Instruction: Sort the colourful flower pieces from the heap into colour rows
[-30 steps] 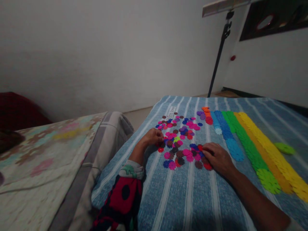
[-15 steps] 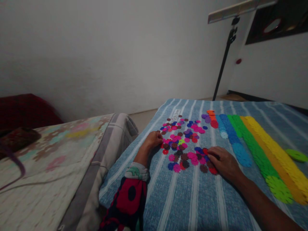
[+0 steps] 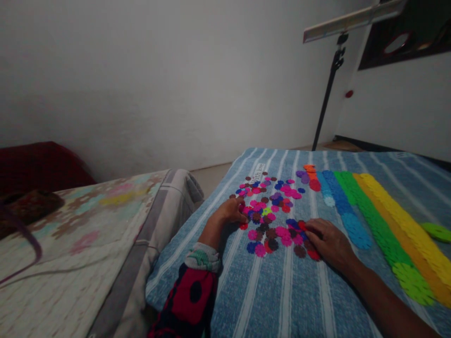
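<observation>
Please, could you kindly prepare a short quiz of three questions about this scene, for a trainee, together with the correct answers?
1. Multiple choice. What lies on the cloth between the person's left hand and right hand?
A) a purple cord
B) scattered mixed-colour discs
C) a black pole

2. True or false? The amber row lies between the green row and the yellow row.

3. Fill in the missing word. The printed label near the far end of the discs reads "With ____".

Key: 1. B; 2. True; 3. love
</observation>
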`<action>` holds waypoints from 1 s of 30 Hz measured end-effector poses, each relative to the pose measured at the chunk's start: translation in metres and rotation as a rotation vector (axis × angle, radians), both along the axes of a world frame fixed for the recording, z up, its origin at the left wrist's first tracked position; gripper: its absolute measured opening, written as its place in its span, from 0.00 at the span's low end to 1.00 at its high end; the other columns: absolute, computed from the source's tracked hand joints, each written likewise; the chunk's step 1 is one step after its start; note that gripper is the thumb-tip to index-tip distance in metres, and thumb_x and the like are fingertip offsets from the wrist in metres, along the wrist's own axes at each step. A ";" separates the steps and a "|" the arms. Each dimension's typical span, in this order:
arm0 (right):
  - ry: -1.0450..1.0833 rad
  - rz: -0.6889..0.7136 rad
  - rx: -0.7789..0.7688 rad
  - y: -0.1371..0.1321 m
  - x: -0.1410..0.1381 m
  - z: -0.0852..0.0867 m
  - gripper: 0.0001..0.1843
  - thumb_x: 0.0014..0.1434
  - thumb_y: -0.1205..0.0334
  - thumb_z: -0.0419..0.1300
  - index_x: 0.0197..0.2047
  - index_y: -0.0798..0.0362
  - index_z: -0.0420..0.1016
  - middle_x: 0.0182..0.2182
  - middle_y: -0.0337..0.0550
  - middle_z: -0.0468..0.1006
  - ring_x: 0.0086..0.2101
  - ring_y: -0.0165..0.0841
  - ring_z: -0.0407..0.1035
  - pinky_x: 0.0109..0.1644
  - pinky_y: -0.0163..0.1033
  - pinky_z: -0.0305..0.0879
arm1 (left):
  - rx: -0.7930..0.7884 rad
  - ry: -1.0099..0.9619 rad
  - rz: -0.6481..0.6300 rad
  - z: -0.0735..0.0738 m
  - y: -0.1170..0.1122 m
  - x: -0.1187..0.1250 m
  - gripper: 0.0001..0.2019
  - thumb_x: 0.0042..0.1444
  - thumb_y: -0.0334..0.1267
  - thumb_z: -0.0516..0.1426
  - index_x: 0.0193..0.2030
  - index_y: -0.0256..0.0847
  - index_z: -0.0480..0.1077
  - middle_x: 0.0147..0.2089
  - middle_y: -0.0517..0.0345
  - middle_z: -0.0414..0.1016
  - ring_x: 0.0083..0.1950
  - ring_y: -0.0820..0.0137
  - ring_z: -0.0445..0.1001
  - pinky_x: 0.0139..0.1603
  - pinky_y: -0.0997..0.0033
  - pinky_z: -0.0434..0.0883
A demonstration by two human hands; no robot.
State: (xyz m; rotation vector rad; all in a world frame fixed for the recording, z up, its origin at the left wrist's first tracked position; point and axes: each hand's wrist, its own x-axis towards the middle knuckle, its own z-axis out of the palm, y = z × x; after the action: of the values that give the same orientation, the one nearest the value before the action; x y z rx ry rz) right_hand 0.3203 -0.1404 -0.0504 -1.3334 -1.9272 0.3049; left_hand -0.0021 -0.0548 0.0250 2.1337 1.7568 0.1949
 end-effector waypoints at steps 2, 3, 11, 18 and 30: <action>-0.011 0.010 -0.004 0.000 0.000 0.001 0.13 0.60 0.57 0.53 0.38 0.50 0.78 0.39 0.45 0.79 0.42 0.41 0.71 0.48 0.46 0.65 | 0.057 0.013 0.018 -0.003 0.001 0.003 0.24 0.38 0.39 0.67 0.46 0.38 0.76 0.34 0.58 0.75 0.34 0.68 0.71 0.31 0.74 0.63; -0.014 0.015 -0.008 0.000 0.001 0.001 0.13 0.60 0.57 0.53 0.38 0.50 0.78 0.38 0.45 0.79 0.42 0.41 0.71 0.48 0.46 0.65 | 0.089 0.015 0.023 -0.005 0.003 0.004 0.21 0.40 0.39 0.66 0.44 0.37 0.76 0.36 0.57 0.75 0.35 0.68 0.72 0.32 0.74 0.64; -0.017 0.018 -0.007 0.001 0.002 -0.002 0.13 0.60 0.57 0.53 0.40 0.50 0.78 0.39 0.45 0.79 0.42 0.41 0.71 0.49 0.47 0.65 | 0.231 -0.043 0.205 -0.017 0.009 0.001 0.09 0.53 0.36 0.59 0.39 0.39 0.78 0.37 0.54 0.79 0.39 0.67 0.75 0.39 0.72 0.66; -0.023 0.020 0.005 0.000 0.002 0.000 0.13 0.60 0.58 0.53 0.39 0.50 0.78 0.38 0.45 0.79 0.41 0.40 0.71 0.48 0.46 0.66 | 0.290 0.094 0.319 -0.006 0.001 0.008 0.16 0.55 0.40 0.57 0.50 0.43 0.76 0.49 0.49 0.78 0.49 0.61 0.74 0.43 0.69 0.66; -0.038 0.025 -0.037 0.000 -0.001 0.004 0.11 0.60 0.60 0.53 0.41 0.49 0.77 0.39 0.45 0.79 0.42 0.40 0.70 0.49 0.46 0.64 | 0.136 0.167 0.099 0.002 -0.001 0.024 0.09 0.49 0.41 0.60 0.34 0.41 0.77 0.37 0.50 0.78 0.40 0.62 0.75 0.33 0.71 0.62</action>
State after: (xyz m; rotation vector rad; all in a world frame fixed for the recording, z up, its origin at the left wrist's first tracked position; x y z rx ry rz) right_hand 0.3196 -0.1404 -0.0467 -1.3489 -1.9801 0.3305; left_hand 0.0218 -0.0553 0.0270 2.2156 1.9991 0.1704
